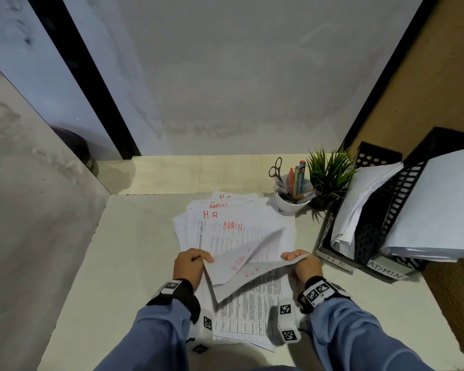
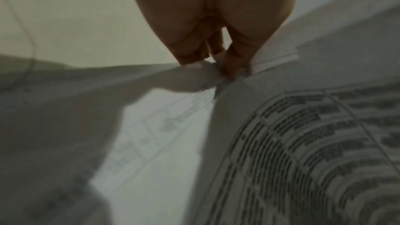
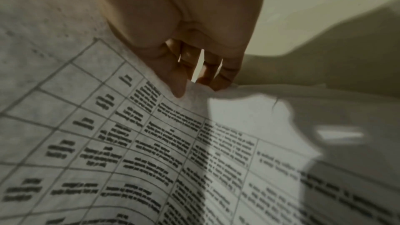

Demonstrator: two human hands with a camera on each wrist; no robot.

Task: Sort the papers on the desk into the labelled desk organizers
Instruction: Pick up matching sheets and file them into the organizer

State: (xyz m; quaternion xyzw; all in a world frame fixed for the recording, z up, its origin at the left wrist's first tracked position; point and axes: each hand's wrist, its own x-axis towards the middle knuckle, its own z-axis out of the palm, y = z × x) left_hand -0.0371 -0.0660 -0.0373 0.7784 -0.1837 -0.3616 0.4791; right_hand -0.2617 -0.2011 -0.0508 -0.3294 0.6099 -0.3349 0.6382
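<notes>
Papers (image 1: pixel 233 231) remain spread left of the part-filled organizers (image 1: pixel 373 223); left hand (image 1: pixel 189 263) and right hand (image 1: pixel 303 265) each pinch lifted sheets (image 1: pixel 241 266)

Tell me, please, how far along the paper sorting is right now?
Partly done. The HR organizer and the ADMIN organizer each already hold a stack of sheets. In hand: the left hand and right hand each pinch a lifted sheet above the pile. Left: a spread pile of papers marked ADMIN and H.R on the desk.
</notes>
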